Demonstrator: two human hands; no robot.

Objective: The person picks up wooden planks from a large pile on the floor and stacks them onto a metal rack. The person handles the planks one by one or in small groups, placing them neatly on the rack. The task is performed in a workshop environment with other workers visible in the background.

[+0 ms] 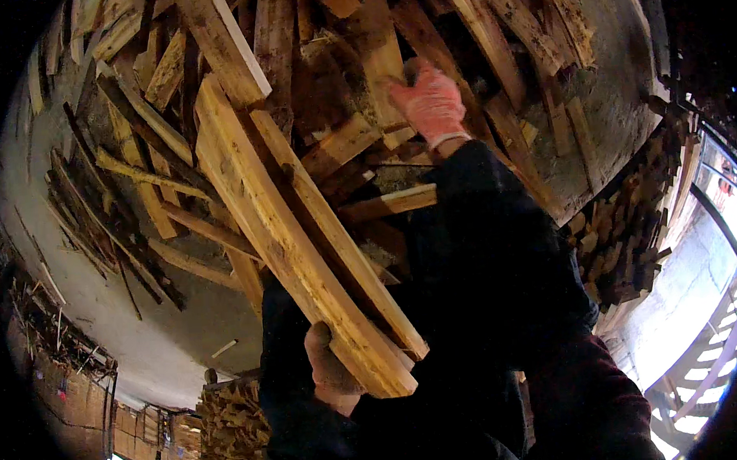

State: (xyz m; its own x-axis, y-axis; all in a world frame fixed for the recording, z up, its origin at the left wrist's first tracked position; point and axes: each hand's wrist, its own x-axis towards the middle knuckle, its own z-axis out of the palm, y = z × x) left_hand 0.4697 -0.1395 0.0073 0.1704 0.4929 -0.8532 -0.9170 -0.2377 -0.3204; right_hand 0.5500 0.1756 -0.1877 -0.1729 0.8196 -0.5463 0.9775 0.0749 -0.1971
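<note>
My left hand (332,365), in a dark glove, is closed around the lower end of a long, rough-edged wooden plank (283,242). A narrower wooden strip (344,239) lies alongside it, a dark gap between the two; whether the hand grips this strip too is hidden. Both slant up and left over the wood pile. My right hand (433,105), in a pinkish-red glove, reaches out over the pile with its thumb apart from the fingers. It is beside a pale upright board (379,49); the frame does not show clearly whether they touch.
Loose planks and offcuts (340,145) cover the floor ahead. Thin dark sticks (109,229) lie at the left on the concrete floor (172,341). Stacked wood stands at the right (624,243) and lower left (233,429). A metal-framed opening (717,297) is at the far right.
</note>
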